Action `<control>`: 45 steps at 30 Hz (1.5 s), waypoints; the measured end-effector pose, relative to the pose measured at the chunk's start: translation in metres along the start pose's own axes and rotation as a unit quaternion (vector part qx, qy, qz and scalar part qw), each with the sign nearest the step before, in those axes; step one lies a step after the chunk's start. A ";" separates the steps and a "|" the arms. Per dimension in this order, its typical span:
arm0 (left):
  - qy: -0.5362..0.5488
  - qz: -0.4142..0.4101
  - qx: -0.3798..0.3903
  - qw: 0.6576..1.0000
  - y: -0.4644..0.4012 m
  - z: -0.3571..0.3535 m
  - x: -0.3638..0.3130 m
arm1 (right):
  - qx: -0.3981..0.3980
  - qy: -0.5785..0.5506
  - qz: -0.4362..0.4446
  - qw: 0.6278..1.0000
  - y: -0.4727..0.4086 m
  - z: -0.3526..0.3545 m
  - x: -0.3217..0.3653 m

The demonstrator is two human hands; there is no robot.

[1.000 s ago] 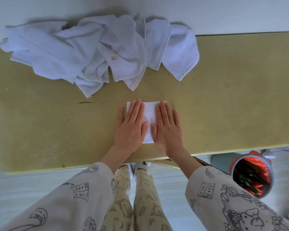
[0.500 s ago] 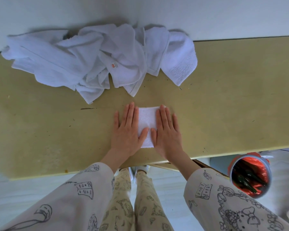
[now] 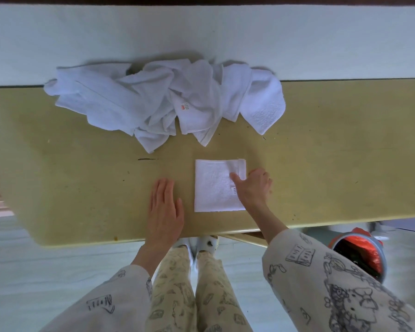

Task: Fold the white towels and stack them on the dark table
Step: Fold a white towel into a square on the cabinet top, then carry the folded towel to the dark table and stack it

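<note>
Right hand (image 3: pixel 254 188) pinches folded towel (image 3: pixel 213 188); its tag seems unreadable.

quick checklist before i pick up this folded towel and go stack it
1. Fold finished: the folded towel lies as a flat, neat square. ok
2. Hold: the right hand has its thumb on top at the right edge; fingers beneath are hidden. cannot tell
3. Left hand off the cloth: it lies flat on the yellow table, beside the towel. ok
4. Lift path: the unfolded towel pile lies apart at the far edge. ok
5. Destination: no dark table or stack is in view. cannot tell
</note>
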State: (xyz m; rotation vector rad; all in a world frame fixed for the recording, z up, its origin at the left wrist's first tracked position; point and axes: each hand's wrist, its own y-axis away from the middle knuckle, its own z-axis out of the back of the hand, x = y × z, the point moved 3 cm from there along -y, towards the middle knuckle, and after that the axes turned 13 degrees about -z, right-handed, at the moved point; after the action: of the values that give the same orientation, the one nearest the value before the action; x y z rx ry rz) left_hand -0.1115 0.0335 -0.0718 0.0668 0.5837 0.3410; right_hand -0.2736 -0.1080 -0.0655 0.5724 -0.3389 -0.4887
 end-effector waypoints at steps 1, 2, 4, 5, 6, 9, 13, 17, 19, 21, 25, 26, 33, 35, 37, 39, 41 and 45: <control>0.010 0.010 -0.003 1.000 0.005 0.004 0.004 | 0.006 0.020 -0.006 1.000 0.002 -0.002 0.004; 0.019 0.019 -0.005 1.000 0.008 0.007 0.006 | 0.010 0.042 -0.007 0.999 0.003 -0.003 0.007; 0.031 0.029 -0.012 0.999 0.015 0.014 0.012 | 0.018 0.083 0.002 0.996 0.009 -0.006 0.014; 0.036 0.032 -0.016 0.999 0.018 0.017 0.014 | 0.022 0.100 0.008 0.995 0.013 -0.009 0.017; 0.043 0.036 -0.020 0.998 0.022 0.020 0.017 | 0.028 0.112 0.014 0.993 0.018 -0.012 0.020; 0.065 0.056 -0.024 0.996 0.032 0.026 0.024 | 0.039 0.138 0.036 0.989 0.032 -0.024 0.028; 0.066 0.073 -0.020 0.995 0.039 0.033 0.031 | 0.013 0.179 0.085 0.980 0.056 -0.040 0.035; 0.088 0.085 -0.012 0.992 0.039 0.043 0.034 | 0.007 0.190 0.127 0.973 0.079 -0.053 0.039; 0.107 0.092 -0.002 0.990 0.039 0.049 0.039 | 0.047 0.135 0.109 0.984 0.084 -0.053 0.037; 0.123 0.107 0.003 0.987 0.045 0.059 0.047 | 0.098 0.065 0.089 0.989 0.088 -0.049 0.037; 0.152 0.121 -0.048 0.980 0.067 0.087 0.054 | 0.171 0.052 0.129 0.975 0.100 -0.035 0.044; 0.154 0.123 -0.070 0.978 0.076 0.096 0.053 | 0.187 0.048 0.147 0.970 0.107 -0.031 0.047; 0.140 0.191 -0.232 0.943 0.174 0.138 0.036 | 0.258 0.104 0.375 0.884 0.194 -0.018 0.061; 0.144 0.226 -0.283 0.921 0.213 0.145 0.030 | 0.248 0.141 0.466 0.838 0.230 -0.020 0.061; 0.147 0.248 -0.314 0.905 0.253 0.147 0.022 | 0.244 0.167 0.523 0.799 0.266 -0.022 0.057; 0.146 0.274 -0.342 0.887 0.303 0.145 0.013 | 0.263 0.191 0.557 0.764 0.310 -0.026 0.045; 0.138 0.309 -0.382 0.860 0.359 0.143 0.004 | 0.284 0.215 0.592 0.723 0.358 -0.034 0.027; 0.114 0.388 -0.464 0.788 0.474 0.139 -0.012 | 0.328 0.234 0.659 0.636 0.454 -0.053 -0.026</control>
State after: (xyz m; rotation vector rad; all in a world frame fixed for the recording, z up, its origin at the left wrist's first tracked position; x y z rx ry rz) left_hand -0.1847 0.4813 0.1251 -0.7230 0.5482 1.4356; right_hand -0.1163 0.2609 0.1546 0.9497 -0.3399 1.2800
